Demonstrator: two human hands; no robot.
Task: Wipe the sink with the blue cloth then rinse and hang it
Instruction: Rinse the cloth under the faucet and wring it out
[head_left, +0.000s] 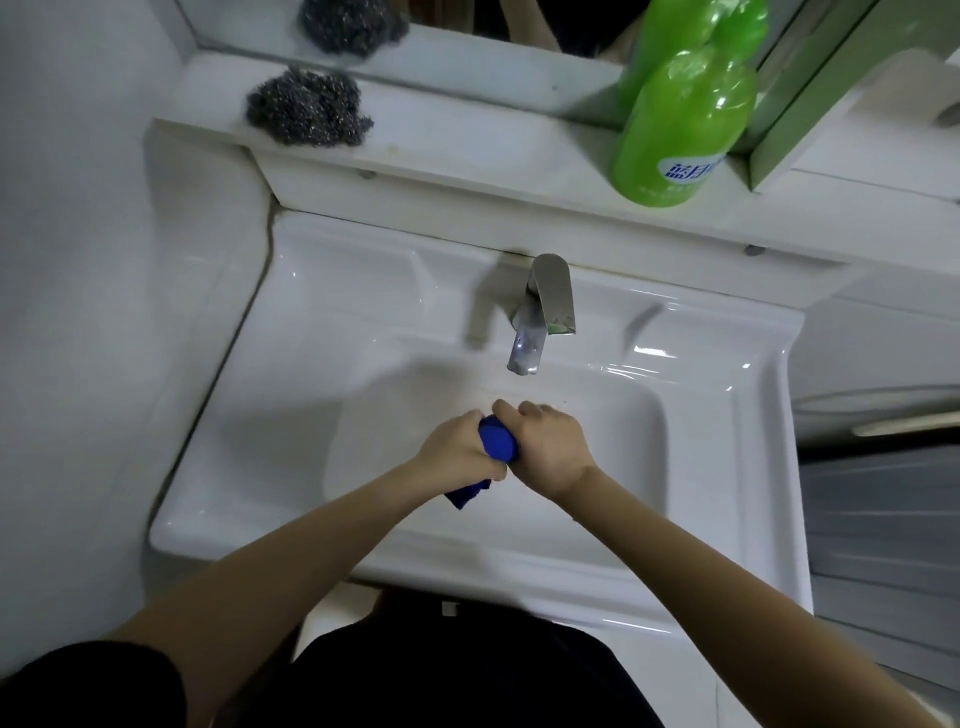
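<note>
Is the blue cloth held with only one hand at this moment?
No, both the left hand and the right hand grip the bunched blue cloth over the sink.

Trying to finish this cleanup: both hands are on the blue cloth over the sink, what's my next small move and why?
Probably wring it, twisting your hands opposite ways: left hand and right hand grip the bunched blue cloth over the sink, and no stream shows at the faucet, so rinsing looks done.

One view is taken from the head, aimed steeply down and forward. The left hand (457, 451) and right hand (551, 448) are framed close, near centre; the shelf (467, 143) is seen beyond them.
</note>
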